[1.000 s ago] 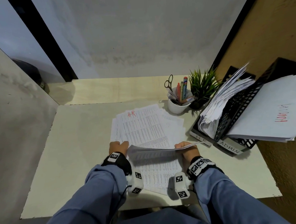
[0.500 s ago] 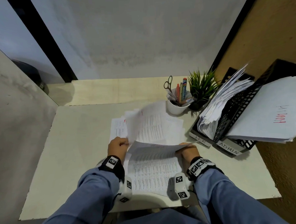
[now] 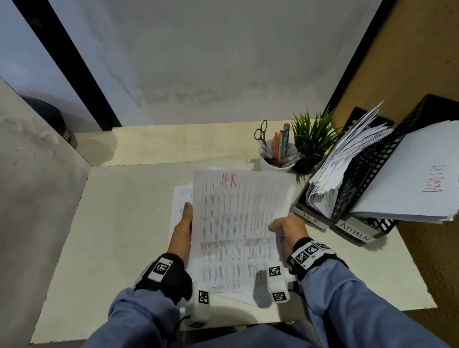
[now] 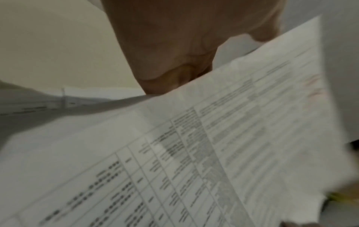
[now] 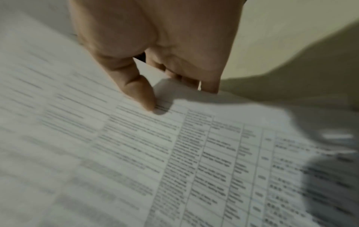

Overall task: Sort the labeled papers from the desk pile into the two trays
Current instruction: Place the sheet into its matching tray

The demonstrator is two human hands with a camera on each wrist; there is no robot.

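Observation:
A printed sheet marked "HR" in red [image 3: 238, 216] is lifted, face up, over the paper pile [image 3: 180, 203] on the desk. My right hand [image 3: 287, 228] pinches its right edge, thumb [image 5: 139, 92] on top and fingers curled underneath. My left hand [image 3: 184, 228] lies with straight fingers along and under the sheet's left edge; the sheet [image 4: 213, 153] hides its fingertips. At the right stand two black mesh trays. The HR tray [image 3: 311, 218] is stuffed with sheets. The ADMIN tray [image 3: 355, 233] holds a stack whose top sheet reads "ADMIN" in red.
A white cup [image 3: 276, 158] with scissors and pens and a small green plant [image 3: 313, 140] stand behind the pile, left of the trays. A brown wall [image 3: 429, 57] runs along the right. The desk's front edge [image 3: 98, 336] is close to my body.
The sheet, held nearly edge-on a second ago, has swung over and now faces up showing "HR". My left hand went from gripping its edge to lying straight along it. The right hand kept its hold.

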